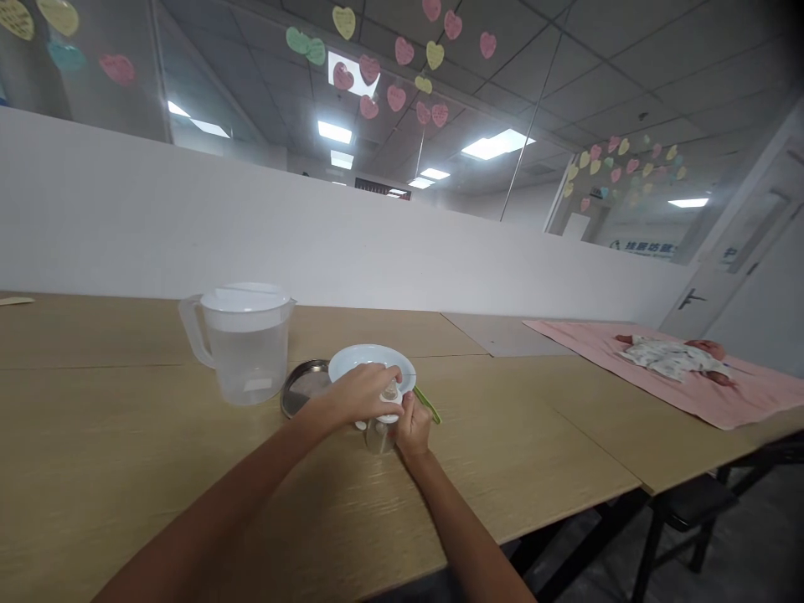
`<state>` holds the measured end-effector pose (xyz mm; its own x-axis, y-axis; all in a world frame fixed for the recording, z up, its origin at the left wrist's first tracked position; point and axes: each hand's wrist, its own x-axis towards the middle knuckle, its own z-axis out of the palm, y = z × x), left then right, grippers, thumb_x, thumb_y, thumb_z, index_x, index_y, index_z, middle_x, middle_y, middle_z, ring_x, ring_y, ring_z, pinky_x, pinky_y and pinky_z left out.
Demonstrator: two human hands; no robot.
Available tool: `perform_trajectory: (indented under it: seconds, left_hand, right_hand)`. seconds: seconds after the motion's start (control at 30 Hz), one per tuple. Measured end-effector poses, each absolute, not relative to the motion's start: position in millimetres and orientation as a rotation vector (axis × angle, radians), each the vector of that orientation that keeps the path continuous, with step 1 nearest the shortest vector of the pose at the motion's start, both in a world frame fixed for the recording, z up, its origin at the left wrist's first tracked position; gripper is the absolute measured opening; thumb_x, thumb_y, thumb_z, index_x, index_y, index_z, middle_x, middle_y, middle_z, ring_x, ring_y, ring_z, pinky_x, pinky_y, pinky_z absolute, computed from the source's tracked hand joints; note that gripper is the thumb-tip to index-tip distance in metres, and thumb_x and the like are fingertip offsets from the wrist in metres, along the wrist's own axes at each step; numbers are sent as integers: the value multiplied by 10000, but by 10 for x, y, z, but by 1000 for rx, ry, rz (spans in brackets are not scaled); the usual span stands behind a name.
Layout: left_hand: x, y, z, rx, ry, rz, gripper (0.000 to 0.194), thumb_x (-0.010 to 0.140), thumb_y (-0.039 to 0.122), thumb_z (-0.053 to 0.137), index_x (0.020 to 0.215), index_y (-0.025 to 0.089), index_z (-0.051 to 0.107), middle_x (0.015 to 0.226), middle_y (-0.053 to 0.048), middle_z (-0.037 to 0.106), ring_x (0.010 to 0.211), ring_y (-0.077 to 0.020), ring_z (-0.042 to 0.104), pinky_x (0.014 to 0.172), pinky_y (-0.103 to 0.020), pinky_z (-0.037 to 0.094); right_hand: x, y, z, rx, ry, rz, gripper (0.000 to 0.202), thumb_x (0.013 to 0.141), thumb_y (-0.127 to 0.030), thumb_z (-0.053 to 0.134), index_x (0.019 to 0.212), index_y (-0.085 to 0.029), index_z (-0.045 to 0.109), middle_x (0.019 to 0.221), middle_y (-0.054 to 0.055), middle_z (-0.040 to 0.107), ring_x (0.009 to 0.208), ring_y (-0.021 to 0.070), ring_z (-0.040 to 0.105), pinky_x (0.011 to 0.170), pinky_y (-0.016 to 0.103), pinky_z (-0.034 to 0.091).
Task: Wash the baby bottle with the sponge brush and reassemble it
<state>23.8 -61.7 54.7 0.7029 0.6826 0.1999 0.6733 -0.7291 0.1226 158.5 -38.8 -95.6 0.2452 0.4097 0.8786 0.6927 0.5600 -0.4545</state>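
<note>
A clear baby bottle (pixel 379 439) stands upright at the middle of the table. My left hand (pixel 364 390) reaches over it, its fingers closed round the white collar (pixel 390 408) below the teat. On the bottle's right side my right hand (pixel 414 429) is closed round the body. Just behind the hands is a pale blue-white bowl (pixel 342 358), partly covered by my left hand. A round metal dish (pixel 294 395) lies left of the bowl, and a green handle (pixel 428 405) sticks out to its right. A small white piece (pixel 360 425) beside the bottle is too small to name.
A lidded plastic pitcher (pixel 249 356) stands on the table (pixel 521 452) to the left. At the far right a baby doll (pixel 675 358) in patterned clothes lies on a pink cloth (pixel 709 410). A white wall (pixel 327 251) runs behind the table; a dark stool (pixel 694 502) stands below right.
</note>
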Motion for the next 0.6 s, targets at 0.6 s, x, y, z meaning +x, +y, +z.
perform_trajectory:
  seconds: [0.6]
  left_hand:
    - [57, -697, 732, 2660, 1193, 286, 720, 711, 391, 547, 1374, 203, 337, 1063, -90, 661, 954, -280, 605, 702, -279, 419]
  right_hand:
    - [1576, -404, -919, -1043, -1364, -162, 482, 951, -320, 253, 539, -167, 451, 494, 10, 464, 450, 93, 385, 487, 254, 246]
